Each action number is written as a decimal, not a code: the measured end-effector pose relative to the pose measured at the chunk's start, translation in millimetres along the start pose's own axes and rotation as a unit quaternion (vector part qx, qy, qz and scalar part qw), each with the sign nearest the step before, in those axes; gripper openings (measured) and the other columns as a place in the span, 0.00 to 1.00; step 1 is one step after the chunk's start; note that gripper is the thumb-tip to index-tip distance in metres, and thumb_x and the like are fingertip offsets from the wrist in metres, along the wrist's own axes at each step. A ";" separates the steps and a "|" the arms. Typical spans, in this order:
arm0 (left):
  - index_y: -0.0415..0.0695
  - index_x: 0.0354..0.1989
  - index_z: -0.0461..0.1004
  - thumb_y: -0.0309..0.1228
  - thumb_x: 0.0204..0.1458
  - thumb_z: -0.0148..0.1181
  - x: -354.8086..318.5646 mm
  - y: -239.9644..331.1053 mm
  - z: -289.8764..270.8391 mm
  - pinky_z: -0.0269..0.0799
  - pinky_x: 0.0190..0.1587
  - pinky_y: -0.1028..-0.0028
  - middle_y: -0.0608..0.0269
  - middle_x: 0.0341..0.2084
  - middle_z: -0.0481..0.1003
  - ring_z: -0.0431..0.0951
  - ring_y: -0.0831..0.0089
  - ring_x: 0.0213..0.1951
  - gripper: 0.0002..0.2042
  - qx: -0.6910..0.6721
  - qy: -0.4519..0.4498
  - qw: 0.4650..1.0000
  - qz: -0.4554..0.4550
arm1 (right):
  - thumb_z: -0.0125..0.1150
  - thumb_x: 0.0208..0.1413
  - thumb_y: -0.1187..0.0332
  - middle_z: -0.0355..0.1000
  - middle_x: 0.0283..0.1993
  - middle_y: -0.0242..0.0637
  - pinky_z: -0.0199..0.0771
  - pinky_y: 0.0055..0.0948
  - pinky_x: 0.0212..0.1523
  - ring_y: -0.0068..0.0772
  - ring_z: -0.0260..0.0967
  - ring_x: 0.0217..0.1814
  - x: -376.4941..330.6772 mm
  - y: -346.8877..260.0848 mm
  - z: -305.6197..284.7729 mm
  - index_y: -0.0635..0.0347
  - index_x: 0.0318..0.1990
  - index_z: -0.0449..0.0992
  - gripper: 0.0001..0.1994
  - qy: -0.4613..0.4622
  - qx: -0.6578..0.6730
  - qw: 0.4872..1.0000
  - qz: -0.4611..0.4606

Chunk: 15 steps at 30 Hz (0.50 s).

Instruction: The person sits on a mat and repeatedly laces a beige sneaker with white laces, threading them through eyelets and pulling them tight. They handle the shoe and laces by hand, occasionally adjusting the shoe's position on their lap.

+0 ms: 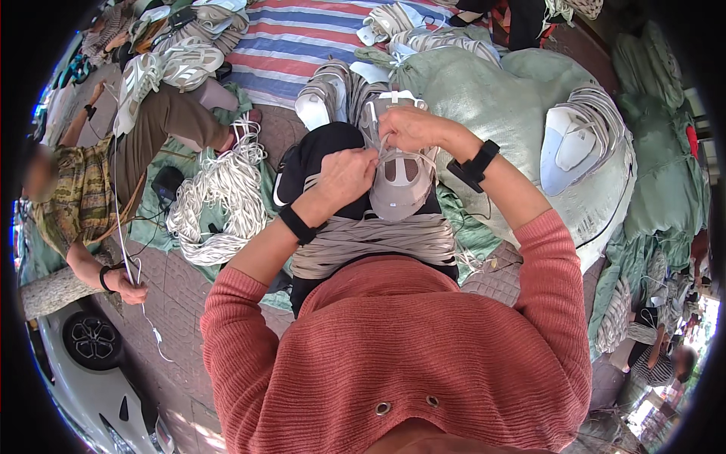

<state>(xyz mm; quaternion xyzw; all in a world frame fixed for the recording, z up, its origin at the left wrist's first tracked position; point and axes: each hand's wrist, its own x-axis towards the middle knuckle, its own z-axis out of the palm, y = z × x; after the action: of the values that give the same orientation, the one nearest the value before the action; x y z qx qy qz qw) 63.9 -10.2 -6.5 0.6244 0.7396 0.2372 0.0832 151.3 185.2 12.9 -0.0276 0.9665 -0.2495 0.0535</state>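
Note:
A grey shoe upper (pixel 399 198) with pale lace openings lies across my lap, its rounded toe toward me. My left hand (pixel 346 177) is closed at the upper's left edge, fingers pinched together; a pale strand pokes out beside it. Over the far end of the upper, my right hand (pixel 410 129) is closed on a light shoelace (pixel 412 157), which loops down by the eyelets. A thick bundle of beige laces (pixel 370 246) lies across my thighs. The fingertips of both hands are partly hidden.
Stacked shoe uppers (pixel 321 94) stand just beyond my knees. Full green sacks (pixel 484 106) bulge at right, with another upper stack (pixel 578 144) on top. A white lace coil (pixel 219 200) lies left, near a seated co-worker (pixel 76 189) holding a lace. A striped sheet (pixel 283 45) spreads ahead.

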 end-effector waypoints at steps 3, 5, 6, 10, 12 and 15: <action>0.43 0.26 0.75 0.30 0.49 0.54 1.4 1.1 9.0 0.74 0.30 0.60 0.55 0.26 0.78 0.79 0.57 0.31 0.06 0.043 0.063 0.996 0.053 | 0.58 0.43 0.70 0.75 0.28 0.46 0.70 0.38 0.35 0.47 0.73 0.33 1.7 8.9 12.7 0.63 0.28 0.80 0.08 0.025 0.058 0.998 0.031; 0.42 0.25 0.75 0.30 0.48 0.54 4.9 0.1 12.8 0.74 0.31 0.60 0.55 0.26 0.78 0.79 0.58 0.31 0.06 0.034 0.056 0.997 0.036 | 0.60 0.43 0.69 0.76 0.27 0.47 0.71 0.37 0.33 0.45 0.74 0.31 1.3 14.1 17.9 0.63 0.28 0.80 0.08 0.038 0.111 0.991 0.063; 0.42 0.25 0.75 0.30 0.48 0.53 6.8 0.0 14.1 0.74 0.32 0.60 0.55 0.26 0.78 0.78 0.59 0.32 0.06 0.030 0.054 0.998 0.028 | 0.60 0.43 0.68 0.77 0.28 0.47 0.71 0.36 0.34 0.42 0.75 0.31 1.1 14.9 18.3 0.63 0.29 0.81 0.09 0.030 0.141 0.986 0.086; 0.41 0.24 0.75 0.30 0.49 0.51 9.5 8.0 16.2 0.74 0.36 0.57 0.54 0.25 0.77 0.78 0.54 0.31 0.08 0.014 0.013 0.998 -0.052 | 0.63 0.41 0.68 0.77 0.26 0.42 0.70 0.32 0.32 0.31 0.73 0.29 -4.0 7.2 8.1 0.64 0.30 0.81 0.09 0.013 0.282 0.942 0.182; 0.41 0.23 0.75 0.31 0.49 0.50 14.7 16.3 14.0 0.74 0.36 0.56 0.52 0.24 0.77 0.79 0.53 0.30 0.10 0.002 -0.012 0.994 -0.104 | 0.65 0.40 0.68 0.76 0.24 0.40 0.70 0.31 0.31 0.29 0.71 0.27 -2.3 8.0 6.2 0.64 0.29 0.81 0.09 0.023 0.332 0.919 0.213; 0.42 0.22 0.76 0.31 0.49 0.50 18.7 13.7 27.4 0.74 0.34 0.58 0.50 0.22 0.77 0.79 0.53 0.28 0.11 -0.054 0.000 0.980 -0.193 | 0.65 0.38 0.68 0.75 0.22 0.38 0.69 0.32 0.28 0.28 0.69 0.25 2.7 7.0 8.1 0.63 0.27 0.81 0.08 0.035 0.312 0.926 0.212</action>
<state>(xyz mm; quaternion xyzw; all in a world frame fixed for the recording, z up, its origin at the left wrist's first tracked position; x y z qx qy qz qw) 83.6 16.0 -21.0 0.4643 0.8324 0.2565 0.1607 149.4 187.2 2.2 0.2046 0.8245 -0.5218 0.0775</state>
